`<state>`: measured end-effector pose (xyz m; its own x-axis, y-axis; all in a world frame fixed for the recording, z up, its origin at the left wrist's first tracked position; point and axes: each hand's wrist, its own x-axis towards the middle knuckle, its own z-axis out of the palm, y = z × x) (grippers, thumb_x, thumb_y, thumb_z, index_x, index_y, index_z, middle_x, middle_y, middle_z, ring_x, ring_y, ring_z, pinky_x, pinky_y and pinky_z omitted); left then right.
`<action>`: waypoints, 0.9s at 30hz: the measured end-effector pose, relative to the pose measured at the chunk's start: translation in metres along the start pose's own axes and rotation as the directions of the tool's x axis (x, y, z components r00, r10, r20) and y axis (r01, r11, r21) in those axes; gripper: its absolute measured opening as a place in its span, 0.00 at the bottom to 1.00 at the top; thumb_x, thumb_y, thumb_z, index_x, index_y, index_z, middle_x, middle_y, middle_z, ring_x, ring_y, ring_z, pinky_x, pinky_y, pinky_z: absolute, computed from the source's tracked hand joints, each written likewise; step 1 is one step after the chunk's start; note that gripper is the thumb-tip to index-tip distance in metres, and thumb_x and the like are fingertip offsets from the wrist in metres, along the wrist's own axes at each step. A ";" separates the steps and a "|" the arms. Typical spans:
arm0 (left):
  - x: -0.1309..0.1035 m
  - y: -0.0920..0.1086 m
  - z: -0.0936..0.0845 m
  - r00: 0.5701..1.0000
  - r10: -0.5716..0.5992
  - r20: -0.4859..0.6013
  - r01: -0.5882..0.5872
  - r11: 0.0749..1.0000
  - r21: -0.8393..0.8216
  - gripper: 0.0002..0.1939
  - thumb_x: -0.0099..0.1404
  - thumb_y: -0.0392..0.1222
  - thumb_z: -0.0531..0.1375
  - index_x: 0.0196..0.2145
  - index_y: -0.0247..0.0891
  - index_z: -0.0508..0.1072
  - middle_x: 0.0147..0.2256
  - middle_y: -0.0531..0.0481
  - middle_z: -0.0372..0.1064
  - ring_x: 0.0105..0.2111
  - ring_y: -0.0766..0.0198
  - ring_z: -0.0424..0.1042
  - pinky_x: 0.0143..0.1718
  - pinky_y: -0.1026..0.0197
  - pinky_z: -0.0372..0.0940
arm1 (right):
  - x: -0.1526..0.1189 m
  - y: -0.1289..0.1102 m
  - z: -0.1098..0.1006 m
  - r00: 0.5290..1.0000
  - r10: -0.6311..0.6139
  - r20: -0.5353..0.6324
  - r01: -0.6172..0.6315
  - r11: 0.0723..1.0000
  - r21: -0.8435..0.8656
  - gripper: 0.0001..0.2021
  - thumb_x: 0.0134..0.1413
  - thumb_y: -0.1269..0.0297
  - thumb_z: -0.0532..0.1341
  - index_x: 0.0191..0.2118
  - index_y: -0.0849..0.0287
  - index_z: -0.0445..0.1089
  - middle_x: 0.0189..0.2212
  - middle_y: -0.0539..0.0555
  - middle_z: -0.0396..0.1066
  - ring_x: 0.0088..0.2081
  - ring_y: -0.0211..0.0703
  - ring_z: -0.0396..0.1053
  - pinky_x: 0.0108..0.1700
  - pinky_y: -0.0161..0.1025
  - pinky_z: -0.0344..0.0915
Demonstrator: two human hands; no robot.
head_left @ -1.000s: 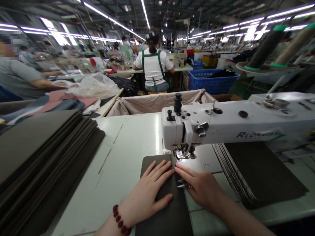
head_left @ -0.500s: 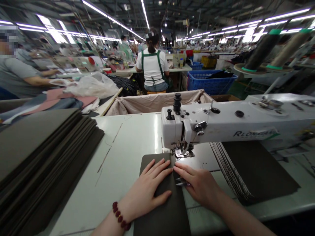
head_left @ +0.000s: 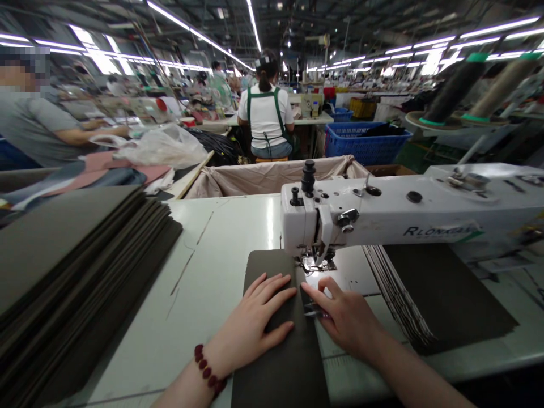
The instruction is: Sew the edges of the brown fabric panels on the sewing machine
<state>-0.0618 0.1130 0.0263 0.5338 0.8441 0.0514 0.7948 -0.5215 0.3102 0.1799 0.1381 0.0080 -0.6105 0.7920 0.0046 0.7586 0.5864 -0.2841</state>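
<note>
A dark olive fabric panel (head_left: 280, 362) lies flat on the table, its far end beside the presser foot (head_left: 317, 263) of a white sewing machine (head_left: 382, 209). My left hand (head_left: 263, 311) rests on the panel, open, palm down with fingers spread; a dark red bead bracelet (head_left: 206, 368) circles the wrist. At the panel's right edge, my right hand (head_left: 346, 317) touches the fabric with a fingertip while another finger is bent up. Thread snips (head_left: 314, 310) are tucked in this right hand, blades pointing left; their handles are hidden under the palm.
At left stands a thick stack of olive panels (head_left: 85, 272). More panels (head_left: 450, 294) lie beneath the machine arm. Behind the table is a cloth-lined bin (head_left: 255, 178); thread cones (head_left: 454, 90) stand at back right. Co-workers (head_left: 266, 116) sit ahead and at left.
The fabric panel has slid forward, its far edge now further up beside the presser foot. A finger of my right hand has lifted and bent. My left hand stays flat on the panel.
</note>
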 end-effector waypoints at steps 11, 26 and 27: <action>0.000 0.000 0.002 1.000 0.000 -0.010 0.000 1.000 -0.005 0.26 0.66 0.46 0.57 0.61 0.46 0.59 0.64 0.50 0.51 0.63 0.55 0.50 0.65 0.44 0.44 | -0.001 0.001 0.002 1.000 0.005 -0.007 -0.005 1.000 0.011 0.32 0.53 0.70 0.53 0.64 0.47 0.51 0.52 0.54 0.60 0.36 0.43 0.70 0.38 0.41 0.64; -0.001 -0.001 0.004 1.000 -0.002 0.012 0.002 1.000 0.012 0.26 0.66 0.47 0.56 0.61 0.47 0.59 0.64 0.50 0.50 0.64 0.56 0.49 0.66 0.44 0.42 | 0.000 0.002 0.004 1.000 0.007 -0.009 -0.006 0.999 0.035 0.32 0.53 0.71 0.53 0.64 0.47 0.52 0.52 0.53 0.61 0.38 0.44 0.70 0.39 0.41 0.65; -0.001 -0.002 0.004 1.000 -0.001 0.010 0.001 1.000 0.010 0.26 0.66 0.47 0.56 0.61 0.47 0.59 0.64 0.50 0.51 0.63 0.55 0.49 0.66 0.43 0.43 | 0.000 0.002 0.004 1.000 0.006 -0.009 -0.005 0.999 0.034 0.32 0.53 0.71 0.53 0.64 0.47 0.52 0.52 0.53 0.61 0.38 0.44 0.70 0.39 0.41 0.65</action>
<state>-0.0623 0.1128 0.0222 0.5361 0.8431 0.0416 0.7980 -0.5222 0.3008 0.1807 0.1388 0.0037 -0.6042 0.7968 0.0117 0.7536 0.5760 -0.3168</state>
